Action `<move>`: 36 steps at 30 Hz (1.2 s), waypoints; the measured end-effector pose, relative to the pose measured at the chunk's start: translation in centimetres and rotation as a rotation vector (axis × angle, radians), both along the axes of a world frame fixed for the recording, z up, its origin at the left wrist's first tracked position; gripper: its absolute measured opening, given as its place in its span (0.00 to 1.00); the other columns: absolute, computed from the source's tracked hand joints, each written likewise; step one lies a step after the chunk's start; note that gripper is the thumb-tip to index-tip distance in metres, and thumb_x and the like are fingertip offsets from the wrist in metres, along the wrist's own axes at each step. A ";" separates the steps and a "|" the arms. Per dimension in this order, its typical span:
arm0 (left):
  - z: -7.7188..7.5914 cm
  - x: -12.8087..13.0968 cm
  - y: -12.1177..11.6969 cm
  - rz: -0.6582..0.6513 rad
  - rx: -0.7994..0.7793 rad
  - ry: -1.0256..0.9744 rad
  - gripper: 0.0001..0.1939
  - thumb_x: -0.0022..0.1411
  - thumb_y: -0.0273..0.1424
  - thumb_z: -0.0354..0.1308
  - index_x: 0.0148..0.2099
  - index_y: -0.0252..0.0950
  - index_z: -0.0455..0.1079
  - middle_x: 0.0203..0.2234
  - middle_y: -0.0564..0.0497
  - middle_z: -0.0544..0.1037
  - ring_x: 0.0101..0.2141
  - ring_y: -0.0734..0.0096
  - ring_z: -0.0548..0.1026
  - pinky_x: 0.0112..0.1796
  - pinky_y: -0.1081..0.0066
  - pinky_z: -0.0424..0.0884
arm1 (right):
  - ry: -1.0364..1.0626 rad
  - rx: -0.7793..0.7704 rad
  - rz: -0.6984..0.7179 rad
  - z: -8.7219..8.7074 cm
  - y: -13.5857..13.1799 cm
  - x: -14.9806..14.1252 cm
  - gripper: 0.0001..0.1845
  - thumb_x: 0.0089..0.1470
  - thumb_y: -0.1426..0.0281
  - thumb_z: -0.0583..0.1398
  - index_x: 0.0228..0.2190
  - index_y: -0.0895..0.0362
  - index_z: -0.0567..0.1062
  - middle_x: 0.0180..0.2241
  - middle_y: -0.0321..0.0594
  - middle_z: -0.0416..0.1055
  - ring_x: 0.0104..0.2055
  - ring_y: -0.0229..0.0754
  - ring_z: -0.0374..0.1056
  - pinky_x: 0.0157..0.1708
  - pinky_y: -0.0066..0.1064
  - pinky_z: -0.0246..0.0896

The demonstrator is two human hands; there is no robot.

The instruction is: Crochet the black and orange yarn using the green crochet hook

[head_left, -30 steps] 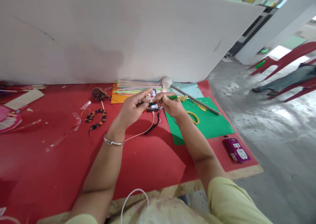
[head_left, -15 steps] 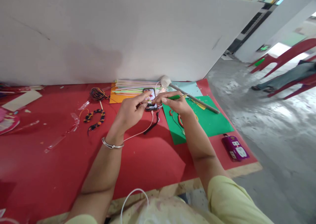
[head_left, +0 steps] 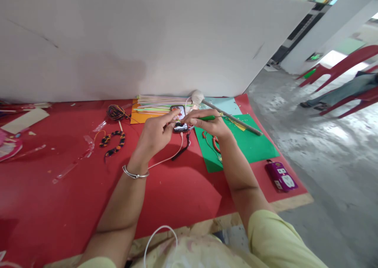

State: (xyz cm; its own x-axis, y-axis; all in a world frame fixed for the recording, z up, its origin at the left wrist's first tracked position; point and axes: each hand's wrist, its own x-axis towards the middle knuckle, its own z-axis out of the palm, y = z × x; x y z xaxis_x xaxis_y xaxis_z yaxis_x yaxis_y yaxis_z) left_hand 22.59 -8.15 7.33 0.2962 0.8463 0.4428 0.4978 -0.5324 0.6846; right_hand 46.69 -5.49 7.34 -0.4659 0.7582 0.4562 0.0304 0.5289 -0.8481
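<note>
My left hand [head_left: 155,134] is closed in a pinch above the phone [head_left: 180,127], thumb and forefinger on a small yellowish piece [head_left: 177,121] too small to make out. My right hand [head_left: 211,123] faces it from the right, wrapped around a slim green-handled tool [head_left: 209,117]. A thin end of this tool sticks out past the knuckles; its working tip is hidden near the left fingertips. Lit and lying on the red table cover, the phone is partly covered by both hands. A pale cable [head_left: 168,158] runs from its lower edge.
Behind the hands lie pale sticks [head_left: 159,100] on orange paper [head_left: 136,117]. A grey rod with a white round head [head_left: 197,97] crosses green paper [head_left: 251,148]. A cord bundle [head_left: 115,112] and black-orange braid [head_left: 113,144] lie left, a purple pouch [head_left: 280,176] right. A white panel [head_left: 147,39] stands behind.
Both hands stay almost in place over the phone. The green-handled tool has turned slightly in my right hand, and the view has shifted a little.
</note>
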 end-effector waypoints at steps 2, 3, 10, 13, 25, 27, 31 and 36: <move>0.0 0.0 0.0 0.013 0.013 0.011 0.27 0.66 0.24 0.57 0.65 0.39 0.77 0.38 0.47 0.87 0.35 0.66 0.80 0.40 0.71 0.73 | -0.008 0.017 -0.026 0.3 -0.4 -0.4 0.14 0.60 0.55 0.68 0.39 0.51 0.88 0.39 0.43 0.84 0.45 0.48 0.80 0.50 0.42 0.76; 0.0 0.0 0.0 0.022 0.017 0.013 0.26 0.66 0.24 0.58 0.65 0.40 0.77 0.38 0.47 0.87 0.35 0.66 0.80 0.40 0.71 0.73 | -0.015 0.035 -0.038 0.5 -0.6 -0.5 0.14 0.60 0.55 0.68 0.39 0.50 0.88 0.39 0.43 0.84 0.46 0.48 0.79 0.51 0.42 0.75; 0.0 -0.1 0.4 0.065 -0.053 -0.086 0.26 0.64 0.26 0.59 0.63 0.40 0.79 0.31 0.51 0.84 0.25 0.73 0.70 0.32 0.72 0.68 | -0.053 0.175 -0.111 0.9 -1.4 -1.9 0.13 0.62 0.55 0.67 0.41 0.47 0.88 0.40 0.41 0.85 0.47 0.47 0.79 0.54 0.43 0.73; -0.2 -0.1 0.8 0.023 -0.123 -0.200 0.25 0.63 0.27 0.60 0.62 0.39 0.79 0.29 0.52 0.81 0.25 0.73 0.69 0.30 0.73 0.65 | -0.036 0.173 -0.134 0.8 -1.5 -2.2 0.13 0.61 0.54 0.68 0.40 0.47 0.88 0.40 0.41 0.85 0.46 0.48 0.79 0.54 0.43 0.73; -0.4 0.1 1.4 0.036 -0.187 -0.393 0.20 0.59 0.32 0.67 0.53 0.36 0.84 0.36 0.47 0.86 0.35 0.67 0.79 0.39 0.69 0.75 | 0.182 -0.133 -0.183 -1.0 0.1 -1.7 0.18 0.61 0.53 0.68 0.39 0.54 0.89 0.33 0.41 0.84 0.34 0.39 0.77 0.38 0.32 0.76; -0.3 0.1 1.3 0.009 -0.213 -0.404 0.20 0.59 0.32 0.68 0.53 0.35 0.84 0.33 0.48 0.85 0.33 0.69 0.78 0.37 0.70 0.74 | 0.202 -0.145 -0.175 -1.4 0.3 -1.8 0.18 0.61 0.53 0.68 0.39 0.54 0.89 0.33 0.41 0.84 0.33 0.38 0.77 0.36 0.30 0.75; -0.2 0.2 1.2 -0.021 -0.255 -0.437 0.20 0.58 0.31 0.68 0.54 0.35 0.83 0.31 0.49 0.84 0.31 0.70 0.77 0.35 0.71 0.74 | 0.228 -0.166 -0.171 -1.7 0.5 -1.8 0.17 0.59 0.52 0.68 0.38 0.52 0.89 0.33 0.40 0.84 0.33 0.37 0.77 0.36 0.29 0.73; -0.3 0.2 1.3 -0.025 -0.251 -0.431 0.20 0.59 0.30 0.68 0.54 0.35 0.83 0.31 0.49 0.84 0.31 0.71 0.77 0.35 0.71 0.74 | 0.244 -0.156 -0.141 -1.8 0.5 -1.7 0.15 0.60 0.55 0.69 0.39 0.52 0.89 0.34 0.40 0.84 0.34 0.37 0.76 0.35 0.28 0.72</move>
